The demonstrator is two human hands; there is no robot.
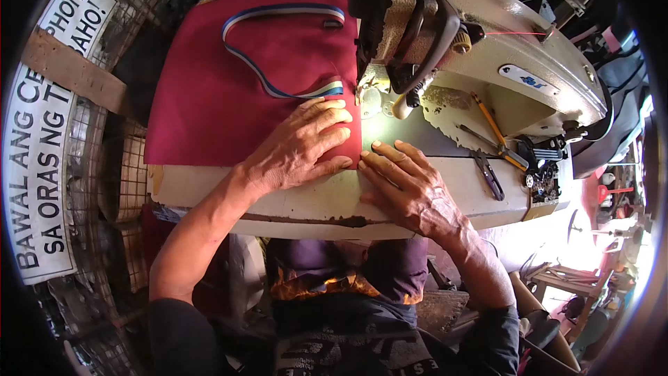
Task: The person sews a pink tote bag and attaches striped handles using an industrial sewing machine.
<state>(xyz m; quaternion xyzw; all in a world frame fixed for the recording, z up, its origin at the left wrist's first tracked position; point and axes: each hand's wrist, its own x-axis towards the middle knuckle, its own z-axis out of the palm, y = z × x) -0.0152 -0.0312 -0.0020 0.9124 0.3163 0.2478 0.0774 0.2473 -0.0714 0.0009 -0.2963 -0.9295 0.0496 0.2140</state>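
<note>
A red piece of fabric (202,97) lies spread over the left side of the sewing machine table, its right edge under the needle area. On it curves a blue, white and grey striped strap (245,57), one end close to the sewing machine (390,35). My left hand (303,141) lies on the fabric with fingers stretched out, the fingertips by the strap's lower end. To the right, my right hand (410,184) rests flat, its fingertips at the fabric's right edge. Neither hand grips anything. The needle tip is too small to make out.
Right of the machine's base lie snips (489,175), a yellow-handled tool (511,156) and a yellow pencil-like tool (487,117). Small black metal parts (541,170) sit at the table's right end. A lettered sign (42,188) hangs at the left on wire mesh.
</note>
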